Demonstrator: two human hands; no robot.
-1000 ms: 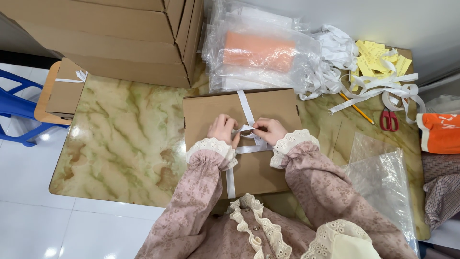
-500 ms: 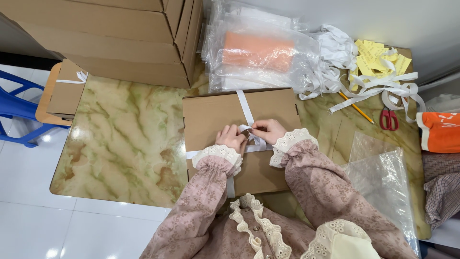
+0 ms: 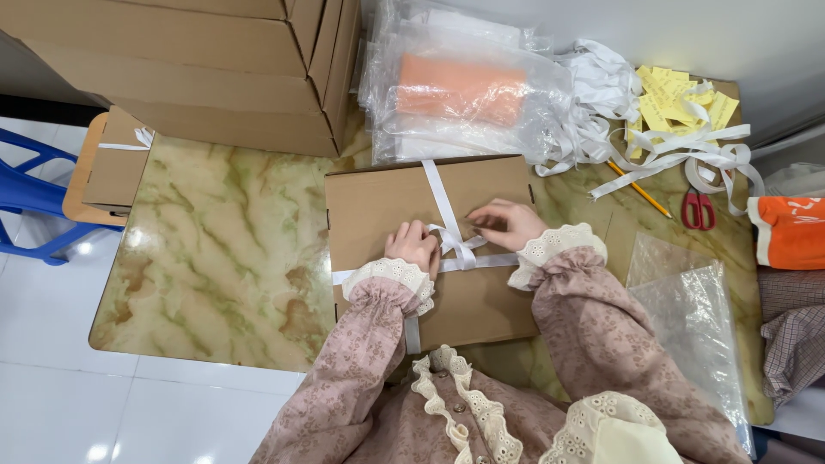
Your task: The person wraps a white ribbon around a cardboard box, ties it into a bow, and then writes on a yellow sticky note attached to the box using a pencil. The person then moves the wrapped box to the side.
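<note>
Brown cardboard box (image 3: 378,206) crossed by white ribbon (image 3: 440,199), both hands' grip (image 3: 414,247) (image 3: 507,225) pinched on its knot.

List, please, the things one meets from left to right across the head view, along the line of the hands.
blue chair → marble table → left hand → white ribbon → right hand → clear plastic bag → orange cloth

- The left hand (image 3: 414,247) covers the spot where the white ribbon (image 3: 443,199) crosses on the cardboard box (image 3: 382,202); its fingers curl out of sight.
- The right hand (image 3: 507,223) hides its own fingertips (whether they pinch the ribbon cannot be told).
- The stacked cartons (image 3: 206,69) are cut off by the top edge.
- The orange cloth (image 3: 791,230) runs off the right edge.
- The blue chair (image 3: 30,202) is only partly seen.
</note>
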